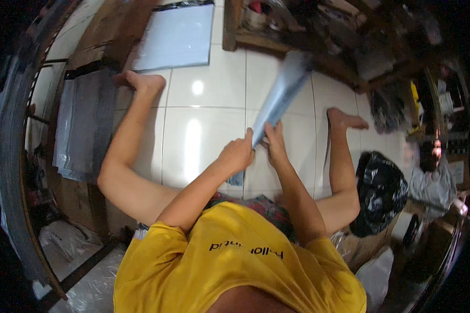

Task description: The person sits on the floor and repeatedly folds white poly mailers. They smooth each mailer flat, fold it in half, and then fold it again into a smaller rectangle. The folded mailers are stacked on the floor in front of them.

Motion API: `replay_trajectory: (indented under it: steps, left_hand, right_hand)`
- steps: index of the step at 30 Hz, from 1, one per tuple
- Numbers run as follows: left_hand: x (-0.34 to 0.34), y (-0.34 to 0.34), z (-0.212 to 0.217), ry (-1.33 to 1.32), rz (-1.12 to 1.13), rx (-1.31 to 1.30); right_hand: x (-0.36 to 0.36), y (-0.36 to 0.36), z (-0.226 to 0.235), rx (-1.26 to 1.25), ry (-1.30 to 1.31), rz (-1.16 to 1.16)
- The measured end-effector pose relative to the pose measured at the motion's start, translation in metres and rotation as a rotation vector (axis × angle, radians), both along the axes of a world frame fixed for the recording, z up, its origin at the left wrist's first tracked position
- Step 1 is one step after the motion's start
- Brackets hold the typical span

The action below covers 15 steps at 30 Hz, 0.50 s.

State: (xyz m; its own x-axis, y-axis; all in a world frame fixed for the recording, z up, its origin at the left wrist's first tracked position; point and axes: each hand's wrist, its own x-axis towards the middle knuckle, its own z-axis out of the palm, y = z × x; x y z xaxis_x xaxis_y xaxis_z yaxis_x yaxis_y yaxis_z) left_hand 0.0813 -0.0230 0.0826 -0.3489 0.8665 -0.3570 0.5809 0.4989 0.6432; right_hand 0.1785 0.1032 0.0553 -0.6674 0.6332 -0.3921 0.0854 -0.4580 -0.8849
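At the bottom of the frame sits a person in a yellow shirt (235, 271), legs spread on the white tile floor (203, 125), forearms reaching up toward mid-frame. Both hands meet just right of centre on a grey plastic bag (284, 88). The left hand (236, 155) is curled closed over the bag's lower end, with a corner of the bag showing beneath the fist. The right hand (274, 142) lies just beside it, fingers pressed together along the bag's edge; its grip looks closed on the bag, though the thumb is hidden. From the hands the bag rises slanting toward the upper right, blurred at its far end and clear of the floor.

As a judgement: the bag is in hand and being worked, not yet laid down, so this piece is mid-way at best.

At the lower right, near the knee, lies a black sack (381, 190). Along the left edge of the frame a stack of grey bags (83, 125) lies flat. Farther off, at the upper left, a pale sheet (177, 36) rests on the floor, and a cluttered wooden shelf (350, 47) fills the upper right.
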Motion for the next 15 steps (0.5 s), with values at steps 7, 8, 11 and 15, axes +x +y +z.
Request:
replay_trajectory:
  steps: [7, 8, 11, 15]
  left_hand:
    - [0.033, 0.021, -0.02, 0.146, -0.094, -0.165]
    - [0.039, 0.023, -0.011, 0.183, -0.102, -0.15]
    - [0.052, 0.02, -0.001, 0.259, -0.165, -0.181]
    - [0.057, 0.016, -0.024, 0.27, -0.147, -0.038]
  right_hand:
    - [0.017, -0.015, -0.001, -0.028, -0.167, -0.098]
    - [0.022, -0.011, -0.016, -0.018, -0.147, -0.136]
    - [0.043, 0.003, -0.047, -0.043, -0.207, -0.178]
    - [0.077, 0.021, -0.115, -0.076, -0.204, -0.205]
